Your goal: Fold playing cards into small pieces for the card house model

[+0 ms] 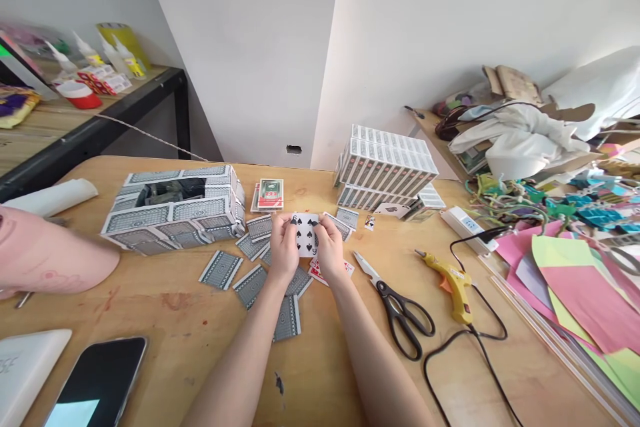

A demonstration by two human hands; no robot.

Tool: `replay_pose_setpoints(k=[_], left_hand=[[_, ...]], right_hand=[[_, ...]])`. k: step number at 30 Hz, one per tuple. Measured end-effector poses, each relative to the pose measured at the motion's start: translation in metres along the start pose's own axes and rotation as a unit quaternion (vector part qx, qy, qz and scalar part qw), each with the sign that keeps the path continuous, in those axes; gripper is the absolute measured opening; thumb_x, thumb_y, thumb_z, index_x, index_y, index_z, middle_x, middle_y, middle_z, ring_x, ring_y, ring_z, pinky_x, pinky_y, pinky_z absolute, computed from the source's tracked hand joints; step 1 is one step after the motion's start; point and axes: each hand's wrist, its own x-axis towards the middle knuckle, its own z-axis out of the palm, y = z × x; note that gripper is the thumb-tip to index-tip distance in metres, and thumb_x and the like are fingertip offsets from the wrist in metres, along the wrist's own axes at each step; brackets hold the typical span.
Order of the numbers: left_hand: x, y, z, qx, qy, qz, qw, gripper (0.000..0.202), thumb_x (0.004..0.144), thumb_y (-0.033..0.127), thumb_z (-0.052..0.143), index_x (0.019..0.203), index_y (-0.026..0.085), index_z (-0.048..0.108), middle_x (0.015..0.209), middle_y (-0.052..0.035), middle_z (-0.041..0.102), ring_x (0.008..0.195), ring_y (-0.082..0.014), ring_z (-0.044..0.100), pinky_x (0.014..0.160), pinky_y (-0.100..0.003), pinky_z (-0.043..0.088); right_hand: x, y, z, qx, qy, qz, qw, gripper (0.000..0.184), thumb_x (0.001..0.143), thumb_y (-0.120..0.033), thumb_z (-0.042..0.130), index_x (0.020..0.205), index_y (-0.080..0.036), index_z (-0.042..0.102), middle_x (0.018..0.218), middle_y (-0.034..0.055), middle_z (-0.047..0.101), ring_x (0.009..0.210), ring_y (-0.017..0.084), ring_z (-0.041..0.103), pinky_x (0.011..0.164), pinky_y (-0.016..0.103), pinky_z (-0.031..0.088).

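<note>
Centre frame, left hand (283, 250) and right hand (330, 248) pinch a spade card (305, 233); card-built box (175, 210) stands left, loose cards (250, 283) lie unused.

1. Bare left grip (283, 252): held out ahead of the body at mid-view, back of the hand toward the camera, fingers curled, thumb and fingertips (294, 224) pinched closed.
2. Bare right grip (330, 250): level with the left grip and just beside it, in the same closed pinch.
3. Bare left forearm (240, 353) and bare right forearm (373, 353): unsleeved, rising from the lower edge and converging toward the wrists. Both wrists are straight.
</note>
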Motion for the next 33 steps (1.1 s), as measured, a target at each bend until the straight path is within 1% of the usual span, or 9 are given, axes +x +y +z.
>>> replay_pose_setpoints(k=[4, 8, 12, 17, 24, 26, 29, 31, 33], left_hand=[[-0.003, 0.001, -0.002, 0.029, -0.017, -0.006, 0.999, 0.012, 0.078, 0.021, 0.044, 0.089, 0.020, 0.047, 0.071, 0.0019, 0.052, 0.059, -0.0108, 0.049, 0.055, -0.021, 0.041], [-0.005, 0.003, -0.003, 0.051, -0.049, -0.010, 0.997, 0.012, 0.080, 0.022, 0.043, 0.091, 0.020, 0.047, 0.070, 0.0025, 0.051, 0.057, -0.0100, 0.047, 0.053, -0.020, 0.040], [-0.005, 0.001, -0.005, 0.058, -0.067, -0.001, 0.996, 0.010, 0.081, 0.022, 0.041, 0.088, 0.021, 0.047, 0.069, 0.0032, 0.049, 0.057, -0.0101, 0.045, 0.051, -0.019, 0.038], [-0.005, 0.001, -0.009, 0.128, -0.051, 0.047, 0.989, 0.010, 0.080, 0.019, 0.041, 0.086, 0.021, 0.049, 0.065, 0.0041, 0.047, 0.055, -0.0099, 0.042, 0.052, -0.020, 0.035], [-0.004, 0.007, -0.013, 0.236, -0.070, 0.108, 0.963, 0.014, 0.082, 0.017, 0.039, 0.080, 0.020, 0.052, 0.064, 0.0035, 0.052, 0.055, -0.0100, 0.045, 0.052, -0.020, 0.034], [-0.002, 0.007, -0.016, 0.270, -0.097, 0.132, 0.949, 0.015, 0.084, 0.019, 0.039, 0.082, 0.020, 0.054, 0.066, 0.0031, 0.054, 0.055, -0.0102, 0.047, 0.054, -0.021, 0.035], [0.002, 0.006, -0.019, 0.305, -0.134, 0.175, 0.927, 0.017, 0.085, 0.019, 0.038, 0.086, 0.020, 0.054, 0.073, 0.0018, 0.058, 0.062, -0.0111, 0.051, 0.061, -0.022, 0.038], [0.004, 0.004, -0.020, 0.307, -0.146, 0.191, 0.921, 0.018, 0.086, 0.018, 0.036, 0.088, 0.021, 0.054, 0.079, 0.0005, 0.060, 0.069, -0.0122, 0.054, 0.066, -0.023, 0.040], [0.004, 0.003, -0.020, 0.299, -0.151, 0.198, 0.921, 0.018, 0.086, 0.017, 0.035, 0.089, 0.021, 0.053, 0.084, -0.0006, 0.060, 0.076, -0.0131, 0.055, 0.069, -0.023, 0.041]], right_hand=[[-0.002, 0.010, -0.001, 0.043, 0.008, 0.042, 0.998, 0.013, 0.069, -0.026, 0.043, 0.078, -0.020, 0.051, 0.064, -0.0031, 0.048, 0.053, 0.012, 0.041, 0.049, 0.021, 0.035], [0.001, 0.015, -0.006, 0.043, 0.009, 0.020, 0.999, 0.018, 0.067, -0.023, 0.043, 0.078, -0.019, 0.057, 0.070, -0.0019, 0.055, 0.060, 0.013, 0.046, 0.056, 0.022, 0.038], [0.005, 0.017, -0.010, 0.062, 0.009, 0.033, 0.997, 0.018, 0.066, -0.023, 0.045, 0.076, -0.020, 0.060, 0.071, -0.0023, 0.058, 0.060, 0.013, 0.048, 0.057, 0.023, 0.038], [0.004, 0.016, -0.008, 0.117, 0.000, 0.069, 0.991, 0.013, 0.063, -0.021, 0.049, 0.070, -0.020, 0.060, 0.066, -0.0038, 0.055, 0.057, 0.012, 0.046, 0.053, 0.022, 0.035], [0.001, 0.006, -0.013, 0.179, -0.006, 0.118, 0.977, 0.010, 0.060, -0.018, 0.052, 0.067, -0.020, 0.059, 0.060, -0.0048, 0.052, 0.051, 0.010, 0.042, 0.048, 0.020, 0.031], [0.003, 0.005, -0.017, 0.193, -0.025, 0.136, 0.971, 0.013, 0.060, -0.020, 0.052, 0.070, -0.019, 0.060, 0.060, -0.0040, 0.053, 0.050, 0.010, 0.043, 0.046, 0.020, 0.031], [0.006, 0.005, -0.021, 0.186, -0.049, 0.162, 0.968, 0.020, 0.066, -0.032, 0.050, 0.075, -0.017, 0.060, 0.058, -0.0019, 0.053, 0.045, 0.010, 0.042, 0.041, 0.021, 0.029], [0.007, 0.005, -0.022, 0.149, -0.039, 0.165, 0.974, 0.024, 0.069, -0.040, 0.054, 0.074, -0.017, 0.057, 0.052, -0.0040, 0.049, 0.039, 0.007, 0.036, 0.037, 0.020, 0.023], [0.007, 0.005, -0.023, 0.125, -0.047, 0.169, 0.977, 0.027, 0.067, -0.043, 0.061, 0.069, -0.018, 0.052, 0.047, -0.0072, 0.043, 0.035, 0.005, 0.031, 0.036, 0.019, 0.019]])
